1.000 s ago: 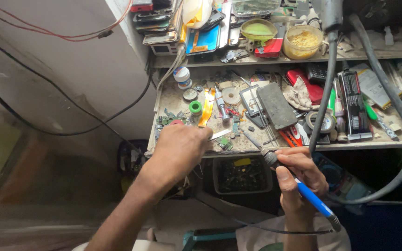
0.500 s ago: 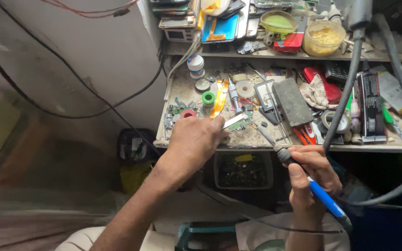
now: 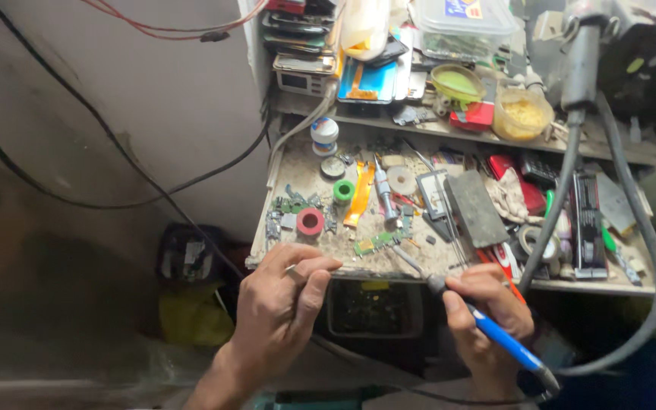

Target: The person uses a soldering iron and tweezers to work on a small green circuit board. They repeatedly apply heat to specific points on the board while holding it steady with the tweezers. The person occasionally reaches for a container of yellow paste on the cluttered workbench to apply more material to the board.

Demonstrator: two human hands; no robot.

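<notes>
The right hand (image 3: 487, 319) gripped a blue-handled soldering iron (image 3: 468, 319), its fingers (image 3: 471, 287) wrapped tight round the grip, and the metal tip pointed up and to the left onto the cluttered surface (image 3: 298, 171), ending just beside a small green circuit board (image 3: 377, 243). The left hand (image 3: 279, 315) hung at the front edge of the surface, left of the iron's tip, its thumb and forefinger pressed together on something thin and pale; what that was could not be told. Just beyond the left fingers (image 3: 309, 269) lay a red roll of tape (image 3: 310, 221), and farther back a green roll (image 3: 344, 190) and an orange flat cable (image 3: 361, 193). Beyond the right fingers sat a dark grey slab (image 3: 476, 206), a crumpled cloth (image 3: 509, 199) and a grey tape roll (image 3: 537, 241). A thick grey hose (image 3: 563, 178) hung down across the right side of the surface, passing in front of the things there and curving round behind the right hand. On the shelf above stood a tub of yellow stuff (image 3: 524, 114) and a green-lidded dish (image 3: 458, 82). A black cable (image 3: 115, 163) crossed the wall to the left.
</notes>
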